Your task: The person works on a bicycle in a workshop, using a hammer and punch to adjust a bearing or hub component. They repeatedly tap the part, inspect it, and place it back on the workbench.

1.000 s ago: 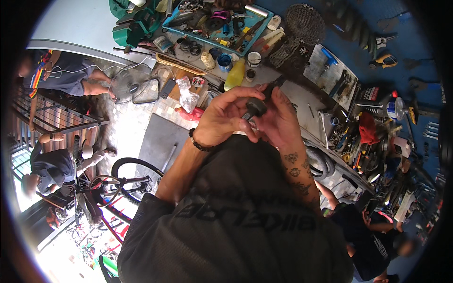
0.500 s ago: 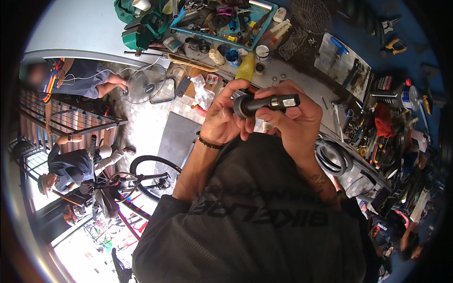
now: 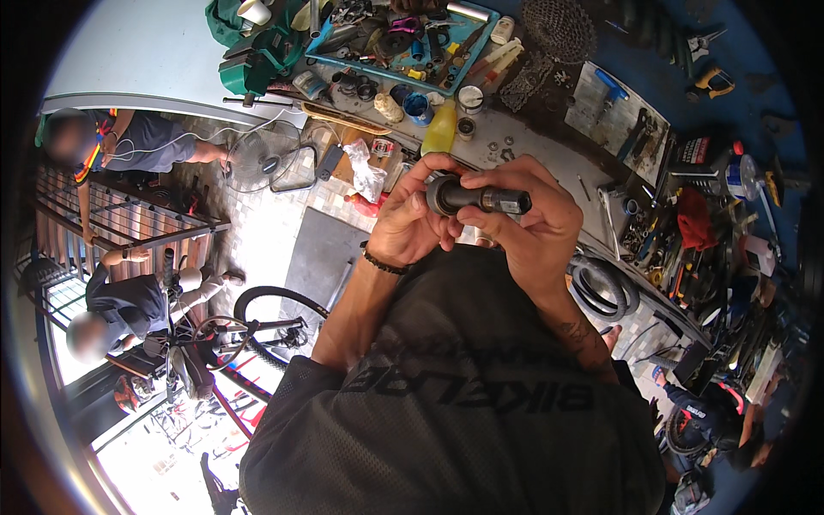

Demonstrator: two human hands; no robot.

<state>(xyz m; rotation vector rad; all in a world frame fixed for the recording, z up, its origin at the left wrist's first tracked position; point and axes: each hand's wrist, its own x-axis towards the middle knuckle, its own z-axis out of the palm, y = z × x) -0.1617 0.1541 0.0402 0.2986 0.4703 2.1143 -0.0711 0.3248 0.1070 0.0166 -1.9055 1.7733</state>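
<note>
Facing a long grey workbench [image 3: 513, 126] running from upper centre toward the right. Looking over a rectangular light-blue tray [image 3: 378, 73] of loose parts (quite a jumble) at top centre. Holding left hand [image 3: 403, 219] and right hand [image 3: 547, 216] curled, just below a slim yellow bottle [image 3: 439, 130]. Gripping between both hands' fingers, slightly above mid-frame, a dark, stepped, cylindrical metal part [image 3: 476, 198], wide collar leftward, narrower shaft rightward.
</note>
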